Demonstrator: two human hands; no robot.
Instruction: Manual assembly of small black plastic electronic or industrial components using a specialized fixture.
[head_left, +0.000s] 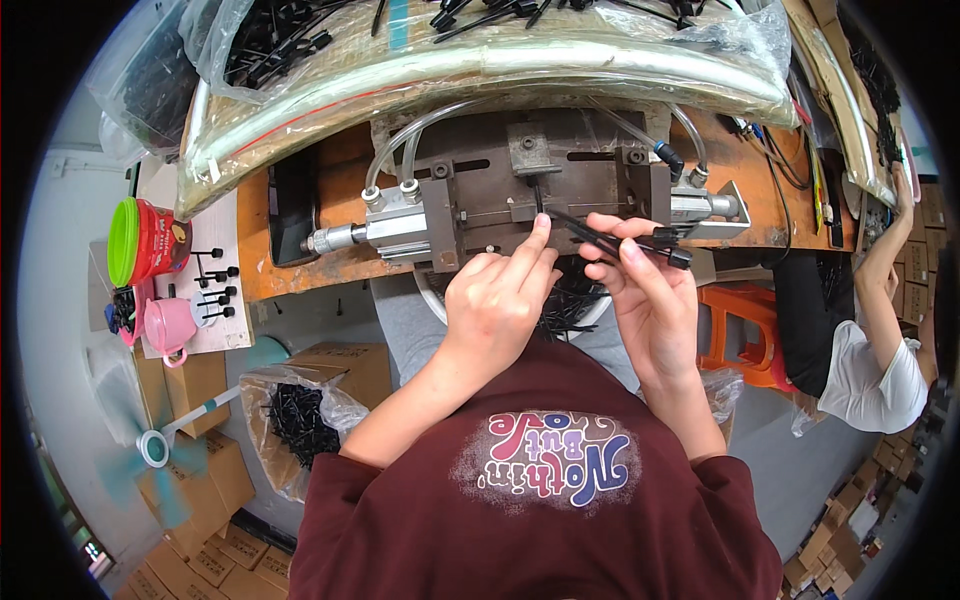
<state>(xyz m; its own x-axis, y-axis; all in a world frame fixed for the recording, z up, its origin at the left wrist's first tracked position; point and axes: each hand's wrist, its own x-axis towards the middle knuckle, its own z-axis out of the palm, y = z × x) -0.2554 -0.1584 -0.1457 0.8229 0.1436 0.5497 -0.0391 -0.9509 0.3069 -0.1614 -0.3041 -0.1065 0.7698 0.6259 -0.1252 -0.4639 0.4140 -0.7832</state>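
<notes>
My left hand (500, 300) is at the middle of a dark metal fixture (480, 185). Its index fingertip meets the lower end of a black plastic rod (539, 190) that sticks out beneath a small metal block (530, 150). The other fingers curl under, and the thumb is hidden. Close by on the right, my right hand (645, 290) is closed on several black rods with knob-like heads (600, 238), pinched between thumb and fingers. Their thin ends point left toward the fixture, and the heads lie by the thumb.
Silver air cylinders (395, 232) with clear hoses flank the fixture on an orange bench (270, 225). More black rods (290, 45) lie on a plastic-wrapped shelf above. A fan (152, 448) and an open bag of black parts (300, 420) are left; another person (875, 370) is right.
</notes>
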